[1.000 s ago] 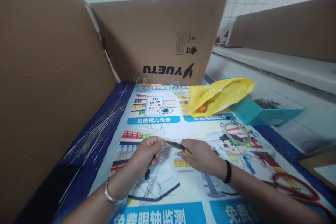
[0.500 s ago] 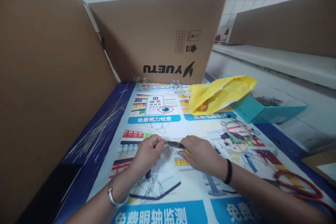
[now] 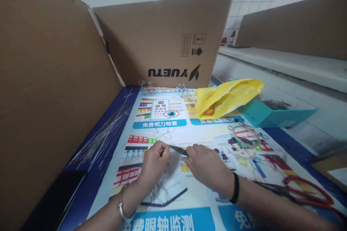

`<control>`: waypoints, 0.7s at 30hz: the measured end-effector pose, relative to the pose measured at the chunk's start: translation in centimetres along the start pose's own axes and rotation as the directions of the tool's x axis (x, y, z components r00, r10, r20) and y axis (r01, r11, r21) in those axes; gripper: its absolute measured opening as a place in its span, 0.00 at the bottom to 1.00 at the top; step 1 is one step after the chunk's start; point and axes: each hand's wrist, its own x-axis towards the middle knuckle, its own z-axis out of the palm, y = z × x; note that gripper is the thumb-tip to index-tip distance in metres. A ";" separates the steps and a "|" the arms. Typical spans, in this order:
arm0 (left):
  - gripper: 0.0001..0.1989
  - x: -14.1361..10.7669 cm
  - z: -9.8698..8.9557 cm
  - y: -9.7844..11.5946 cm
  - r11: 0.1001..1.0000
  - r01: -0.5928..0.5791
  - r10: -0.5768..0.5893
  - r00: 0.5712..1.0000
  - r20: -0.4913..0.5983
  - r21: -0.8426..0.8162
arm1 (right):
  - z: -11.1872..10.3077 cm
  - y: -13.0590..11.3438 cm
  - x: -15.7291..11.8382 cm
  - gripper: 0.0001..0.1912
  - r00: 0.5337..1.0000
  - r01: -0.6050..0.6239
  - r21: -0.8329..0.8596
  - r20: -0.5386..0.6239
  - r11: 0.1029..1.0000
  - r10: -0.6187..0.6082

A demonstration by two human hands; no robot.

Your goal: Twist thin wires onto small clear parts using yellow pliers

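Observation:
My left hand [image 3: 155, 160] is closed in a pinch at the middle of the table, with a thin wire between thumb and fingers, mostly hidden. My right hand [image 3: 208, 166] grips a pair of pliers [image 3: 178, 149] by its yellow handles, which the palm largely covers. The dark jaws point left and their tip meets the left fingertips. Below the left hand lie tangled thin wires [image 3: 155, 191] and a black strip [image 3: 175, 197]. Red-handled scissors [image 3: 309, 199] rest by my right forearm.
Straight wires [image 3: 101, 137] are spread along the left side, near a black flat object [image 3: 54, 198]. A yellow bag [image 3: 230, 95] and a turquoise box [image 3: 287, 115] stand back right, a wire coil [image 3: 235, 139] before them. Cardboard panels [image 3: 162, 36] wall the back and left.
Both hands have shifted slightly, and the pliers have turned a little at the left fingertips. The round wire loop seen below the pliers no longer shows. More of the scissors is visible.

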 end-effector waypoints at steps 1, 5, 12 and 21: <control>0.08 0.0 0.0 0.1 1.000 -0.002 0.002 1.000 -0.004 -0.001 | 0.0 0.1 0.0 0.10 1.000 -0.005 0.017 0.009 1.000 0.005; 0.09 -0.1 -0.1 0.3 1.000 -0.007 0.007 1.000 -0.014 0.000 | 0.0 0.3 0.1 0.11 0.998 -0.035 0.093 0.057 0.995 0.030; 0.09 -0.2 -0.1 0.4 0.998 0.017 -0.015 1.000 0.019 -0.060 | -0.2 0.5 0.1 0.11 0.996 -0.059 0.240 0.075 0.969 0.042; 0.10 -0.3 0.0 0.4 0.973 0.070 -0.053 0.995 0.081 -0.222 | -0.4 0.6 0.1 0.11 0.993 -0.086 0.322 0.106 0.943 0.054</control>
